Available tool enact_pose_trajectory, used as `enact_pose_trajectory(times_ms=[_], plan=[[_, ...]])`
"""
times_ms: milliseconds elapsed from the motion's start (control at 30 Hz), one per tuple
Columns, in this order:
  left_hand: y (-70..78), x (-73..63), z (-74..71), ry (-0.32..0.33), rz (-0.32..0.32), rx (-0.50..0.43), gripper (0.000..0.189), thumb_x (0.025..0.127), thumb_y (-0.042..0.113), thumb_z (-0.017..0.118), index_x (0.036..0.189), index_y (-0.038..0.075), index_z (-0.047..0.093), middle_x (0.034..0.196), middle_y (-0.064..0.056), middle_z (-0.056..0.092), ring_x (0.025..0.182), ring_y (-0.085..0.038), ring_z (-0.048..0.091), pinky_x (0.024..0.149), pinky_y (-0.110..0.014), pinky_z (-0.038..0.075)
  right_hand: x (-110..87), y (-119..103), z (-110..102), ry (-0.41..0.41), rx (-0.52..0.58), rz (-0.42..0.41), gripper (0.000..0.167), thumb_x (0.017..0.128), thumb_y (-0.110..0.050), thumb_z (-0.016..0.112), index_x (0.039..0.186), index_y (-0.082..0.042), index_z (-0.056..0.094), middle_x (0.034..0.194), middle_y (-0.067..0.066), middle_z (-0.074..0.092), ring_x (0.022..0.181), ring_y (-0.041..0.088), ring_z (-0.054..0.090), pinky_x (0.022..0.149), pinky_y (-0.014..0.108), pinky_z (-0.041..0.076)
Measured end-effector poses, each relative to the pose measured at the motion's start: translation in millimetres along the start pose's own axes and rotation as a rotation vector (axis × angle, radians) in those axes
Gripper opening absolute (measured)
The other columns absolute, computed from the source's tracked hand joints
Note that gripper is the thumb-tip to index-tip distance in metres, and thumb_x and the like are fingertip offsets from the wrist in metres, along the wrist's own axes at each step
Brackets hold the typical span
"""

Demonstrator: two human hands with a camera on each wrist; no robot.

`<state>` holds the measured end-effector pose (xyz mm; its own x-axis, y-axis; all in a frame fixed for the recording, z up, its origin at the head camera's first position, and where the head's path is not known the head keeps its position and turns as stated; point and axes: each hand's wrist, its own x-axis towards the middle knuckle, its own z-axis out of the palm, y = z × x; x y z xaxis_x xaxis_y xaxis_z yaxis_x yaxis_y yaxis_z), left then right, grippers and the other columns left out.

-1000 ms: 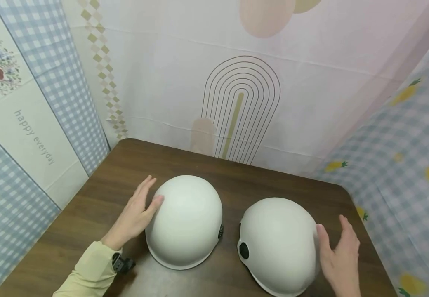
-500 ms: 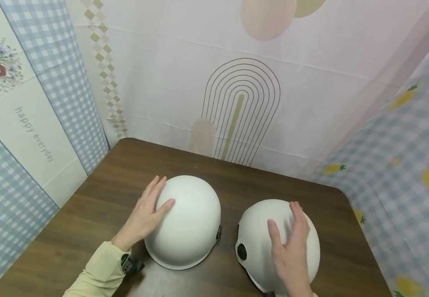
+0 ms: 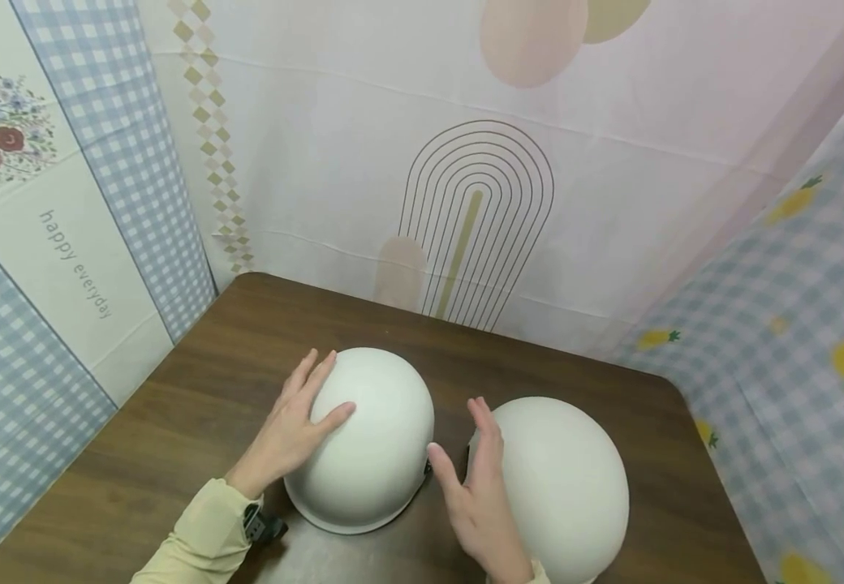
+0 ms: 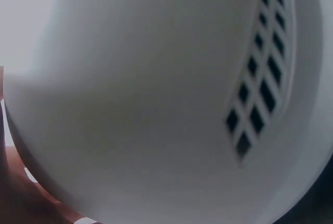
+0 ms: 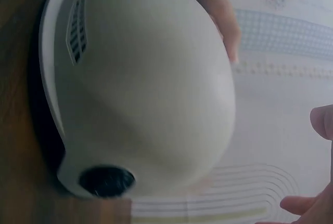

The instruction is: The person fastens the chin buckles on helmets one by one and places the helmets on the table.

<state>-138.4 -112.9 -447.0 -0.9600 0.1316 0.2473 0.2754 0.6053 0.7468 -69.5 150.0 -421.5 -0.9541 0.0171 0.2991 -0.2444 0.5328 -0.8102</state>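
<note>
The left grip (image 3: 292, 428), fingers uncurled and spread, rests on the side of a smooth white domed helmet (image 3: 381, 434), while the right grip (image 3: 479, 501), fingers extended and holding nothing, hovers between it and a second, matching white helmet (image 3: 571, 487) just to that grip's right. Near the left grip, the helmet shows a latticed vent (image 4: 260, 78) of dark diamonds; on the side facing the right grip sits one round black fitting (image 5: 106, 181). Both stand dome-up on a brown wood-grained surface (image 3: 195, 397), with creased printed fabric (image 3: 320, 178) beyond both grips.

Behind the brown desk (image 3: 195, 405) hangs a pale cloth (image 3: 320, 162) with arches (image 3: 462, 243); left, a blue-checked cloth (image 3: 118, 122) reads "happy everyday"; right hangs a pineapple-print cloth (image 3: 802, 284).
</note>
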Motion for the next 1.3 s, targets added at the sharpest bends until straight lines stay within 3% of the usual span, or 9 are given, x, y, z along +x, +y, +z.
enact_pose_trajectory(times_ms=[267, 400, 700, 1300], plan=[[-2.4, -2.5, 3.6, -0.035, -0.058, -0.008, 0.086, 0.087, 0.065, 0.058, 0.156, 0.035, 0.017, 0.161, -0.008, 0.010, 0.145, -0.037, 0.013, 0.099, -0.071, 0.027, 7.1, 2, 24, -0.053, 0.014, 0.076, 0.082, 0.094, -0.042, 0.063, 0.155, -0.014, 0.014, 0.160, 0.004, 0.012, 0.145, 0.026, 0.016, 0.110, 0.058, 0.022], [-2.8, -3.2, 4.2, -0.028, -0.058, -0.019, 0.085, 0.086, 0.063, 0.060, 0.155, 0.034, 0.019, 0.161, -0.008, 0.012, 0.146, -0.035, 0.011, 0.099, -0.071, 0.027, 10.7, 6, 34, -0.081, 0.075, 0.162, 0.085, 0.094, -0.047, 0.060, 0.155, -0.015, 0.010, 0.160, 0.009, 0.009, 0.145, 0.030, 0.013, 0.110, 0.060, 0.020], [-5.4, -3.8, 7.3, -0.005, -0.037, -0.032, 0.084, 0.087, 0.061, 0.061, 0.155, 0.029, 0.024, 0.159, -0.014, 0.016, 0.140, -0.040, 0.025, 0.095, -0.070, 0.033, 16.5, 17, 51, -0.135, 0.070, 0.369, 0.097, 0.091, -0.061, 0.054, 0.155, -0.007, 0.005, 0.157, 0.027, 0.006, 0.141, 0.046, 0.019, 0.105, 0.066, 0.022], [-5.1, -3.2, 5.4, 0.015, -0.028, -0.029, 0.081, 0.088, 0.057, 0.063, 0.154, 0.030, 0.025, 0.157, -0.014, 0.019, 0.140, -0.037, 0.026, 0.094, -0.068, 0.035, 23.6, 28, 60, -0.231, 0.167, 0.437, 0.102, 0.091, -0.061, 0.054, 0.153, 0.001, 0.001, 0.155, 0.032, 0.006, 0.141, 0.046, 0.015, 0.109, 0.063, 0.016]])
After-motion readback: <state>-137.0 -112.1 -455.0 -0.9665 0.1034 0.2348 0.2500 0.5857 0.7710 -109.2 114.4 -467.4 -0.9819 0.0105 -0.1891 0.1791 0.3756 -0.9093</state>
